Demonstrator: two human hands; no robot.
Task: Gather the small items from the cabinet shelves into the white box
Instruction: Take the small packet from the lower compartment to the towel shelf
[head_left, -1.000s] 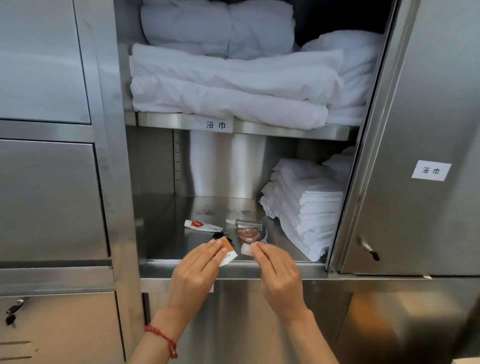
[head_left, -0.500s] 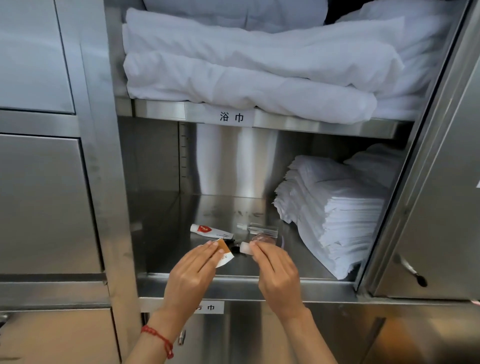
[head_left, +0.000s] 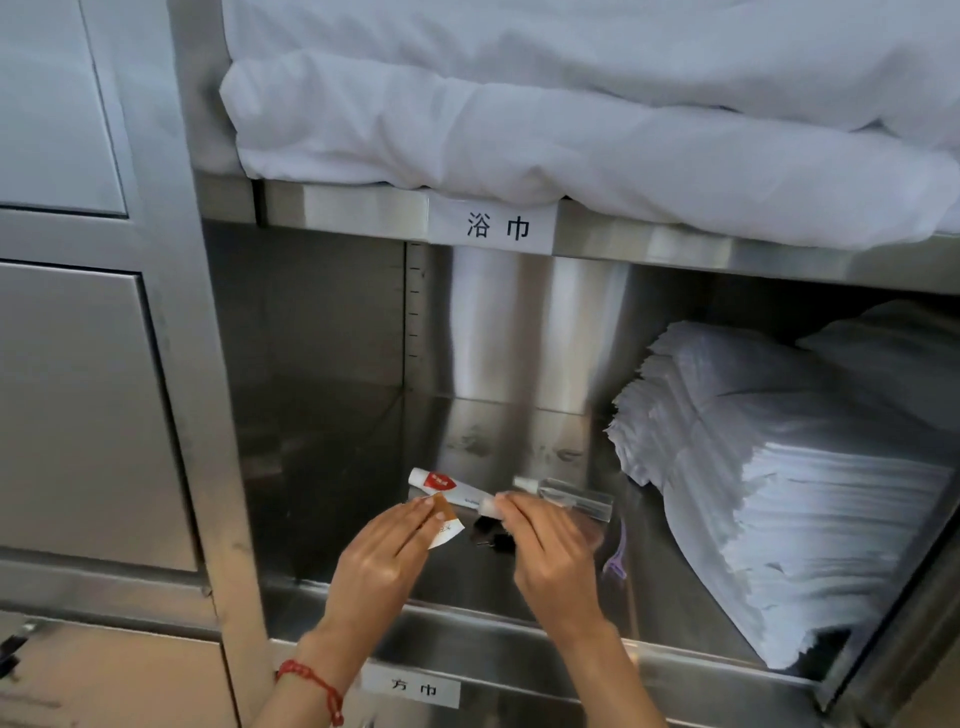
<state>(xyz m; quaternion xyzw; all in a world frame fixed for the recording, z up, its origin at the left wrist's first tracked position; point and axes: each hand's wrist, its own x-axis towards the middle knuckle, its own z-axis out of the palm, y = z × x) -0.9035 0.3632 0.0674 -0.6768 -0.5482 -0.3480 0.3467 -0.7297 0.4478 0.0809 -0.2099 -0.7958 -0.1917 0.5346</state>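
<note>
Sachet (head_left: 445, 524) pinched in my left hand (head_left: 376, 558); right hand (head_left: 553, 553) pinches a small white piece (head_left: 489, 506). Tube (head_left: 448, 487) lies on the shelf (head_left: 363, 519) just past both, long axis left-right, cap end touching right fingertips (head_left: 506, 503). Vial (head_left: 563, 496) just beyond, right hand nearer. Clip (head_left: 488, 530) between hands. Box not in view.

hotel linen room, steel cabinet (head_left: 176, 364), stacked towels (head_left: 779, 493)
</note>
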